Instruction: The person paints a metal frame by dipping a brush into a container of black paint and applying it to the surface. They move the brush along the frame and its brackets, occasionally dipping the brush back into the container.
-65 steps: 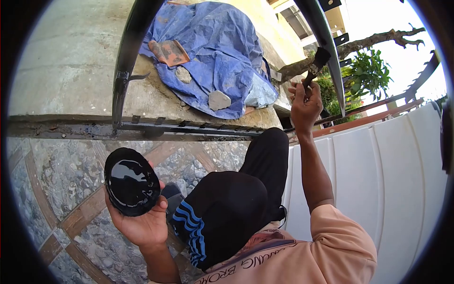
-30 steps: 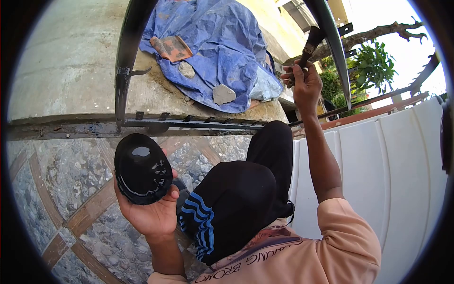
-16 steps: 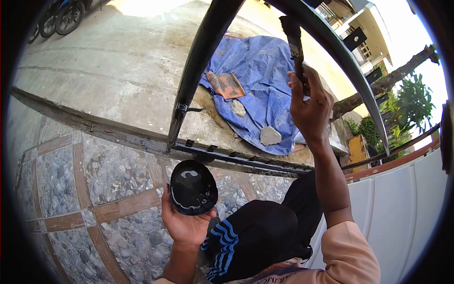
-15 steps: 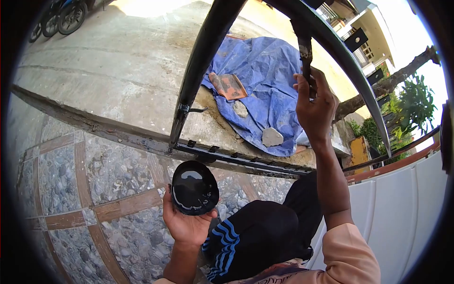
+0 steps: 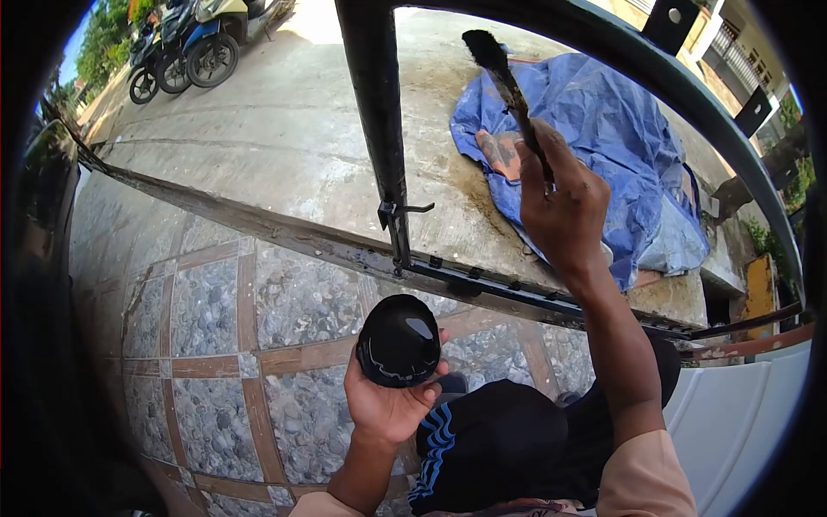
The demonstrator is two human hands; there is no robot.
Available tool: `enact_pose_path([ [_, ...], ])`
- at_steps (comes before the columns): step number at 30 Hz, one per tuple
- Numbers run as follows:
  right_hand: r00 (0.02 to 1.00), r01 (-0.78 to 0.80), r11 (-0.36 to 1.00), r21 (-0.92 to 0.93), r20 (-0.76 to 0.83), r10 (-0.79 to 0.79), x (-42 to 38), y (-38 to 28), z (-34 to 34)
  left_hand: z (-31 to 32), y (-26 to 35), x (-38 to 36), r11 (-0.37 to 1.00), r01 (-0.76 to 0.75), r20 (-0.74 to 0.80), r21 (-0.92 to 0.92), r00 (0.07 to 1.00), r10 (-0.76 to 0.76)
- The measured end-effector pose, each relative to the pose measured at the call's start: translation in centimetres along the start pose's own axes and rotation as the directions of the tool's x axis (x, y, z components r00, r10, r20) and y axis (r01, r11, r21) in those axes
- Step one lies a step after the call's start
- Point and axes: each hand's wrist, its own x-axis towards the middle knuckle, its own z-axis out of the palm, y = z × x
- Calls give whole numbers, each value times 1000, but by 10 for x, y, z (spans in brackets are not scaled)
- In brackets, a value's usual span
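Here, two hands [image 5: 388, 414] [image 5: 564, 207]: one bowl [image 5: 399, 341], one brush [image 5: 515, 99].

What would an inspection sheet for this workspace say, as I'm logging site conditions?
Surface: tiled floor beside a raised, stained concrete slab.
Work things: black bowl of glossy black liquid, dark brush, black metal frame.
Clutter: blue tarp on the slab, orange piece on the tarp.
Grip: left hand supports the bowl; right hand holds the brush, bristles up and away.
Cables: nothing seen.
Surroundings: parked motorbikes, white ribbed panel.
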Motion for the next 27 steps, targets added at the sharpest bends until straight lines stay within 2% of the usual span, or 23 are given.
enact_pose_path([
  [3,998,39,995,96,47,-43,10,-1,5,-4,-5,7,999,32,22,-13,999,-32],
  [4,1000,-19,986,168,-5,20,15,0,11,-3,-6,10,999,40,14,-23,999,-40],
  [7,999,-47,992,116,11,46,18,11,11,-3,-14,16,999,34,63,-19,997,-32],
  [9,996,-61,990,125,79,51,13,11,16,-2,-18,22,999,33,88,-29,996,-31],
  [11,994,-85,980,181,79,71,14,6,27,-4,-20,28,999,37,84,-28,996,-35],
  [12,984,-94,991,100,161,77,17,2,28,-4,-21,30,999,39,80,-30,996,-37],
  [13,993,-40,992,121,119,25,15,-1,34,-2,-21,31,999,38,72,-28,997,-36],
  [16,976,41,988,146,206,-71,-6,-9,34,0,-22,33,999,34,55,-23,998,-32],
  [19,977,-52,985,162,214,17,-14,2,25,1,-21,36,1000,29,61,-12,998,-28],
  [21,990,-134,963,233,75,120,0,10,29,-1,-21,39,999,38,63,-10,997,-38],
  [26,997,25,971,237,62,-41,19,-8,39,-4,-25,45,998,56,96,-11,994,-55],
  [27,993,14,974,225,109,-40,12,-8,39,-5,-25,44,998,57,105,-11,993,-55],
])
